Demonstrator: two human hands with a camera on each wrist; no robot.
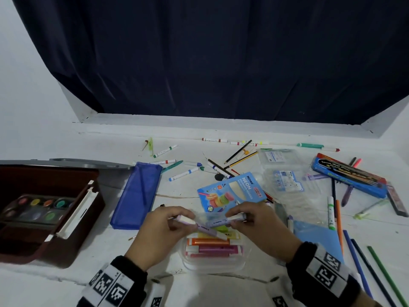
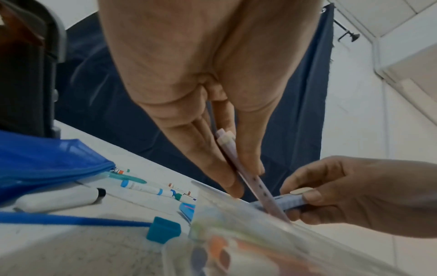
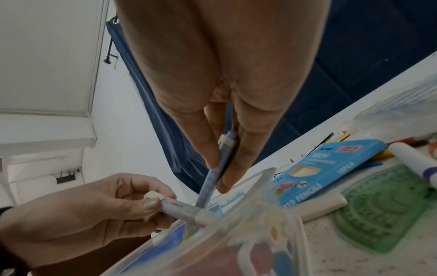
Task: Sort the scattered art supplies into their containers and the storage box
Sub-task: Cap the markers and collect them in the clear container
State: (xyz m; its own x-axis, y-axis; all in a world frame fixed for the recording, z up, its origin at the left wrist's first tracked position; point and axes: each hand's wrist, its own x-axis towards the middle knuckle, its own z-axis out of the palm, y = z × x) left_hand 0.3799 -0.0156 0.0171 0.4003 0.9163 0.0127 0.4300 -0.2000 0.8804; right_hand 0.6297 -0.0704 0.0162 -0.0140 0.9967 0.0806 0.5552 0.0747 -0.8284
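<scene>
Highlighters — orange, pink and yellow — lie side by side in a clear plastic tub point(image 1: 240, 263) on the white worktop point(image 1: 66, 138), nearest the person. Just above the tub, the left hand point(image 1: 162, 231) pinches a lilac highlighter point(image 1: 204, 229) between thumb and fingers, while the right hand point(image 1: 256, 227) pinches a bluish highlighter point(image 1: 225, 220); the two pens cross over the tub's rim. Beyond the hands lies a blue pencil box point(image 1: 230, 191), with a blue zip pouch point(image 1: 137, 196) to its left and an open brown storage box point(image 1: 44, 213) holding a paint palette further left. Markers and pencils lie scattered towards the dark curtain point(image 1: 221, 58).
</scene>
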